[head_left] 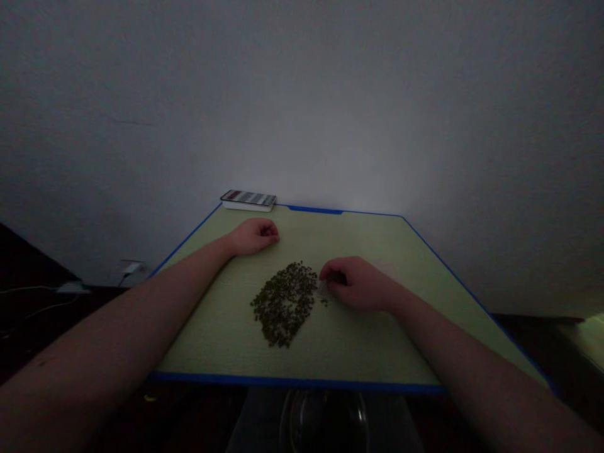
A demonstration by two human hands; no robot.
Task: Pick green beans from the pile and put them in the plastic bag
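Note:
A loose, flat pile of small dark greenish-brown pieces (278, 308), like seeds or dried grains, is spread on the pale yellow-green table (226, 343). At the pile's right edge is my right hand (361, 284), its fingers bent toward the thumb and their tips close together; a few stray pieces lie by the thumb. Whether anything sits between those fingertips is too dark to tell. Beyond the pile to the left rests my left hand (252, 236), apart from it, with fingers curled in and the palm's inside hidden.
A flat white-sided box with a striped dark top (248, 200) lies at the table's far left corner. Blue edging (302, 380) borders the table, which stands against a grey wall (311, 107). Below the front edge is a shiny round vessel (325, 421). Cables and a plug (133, 267) are at left.

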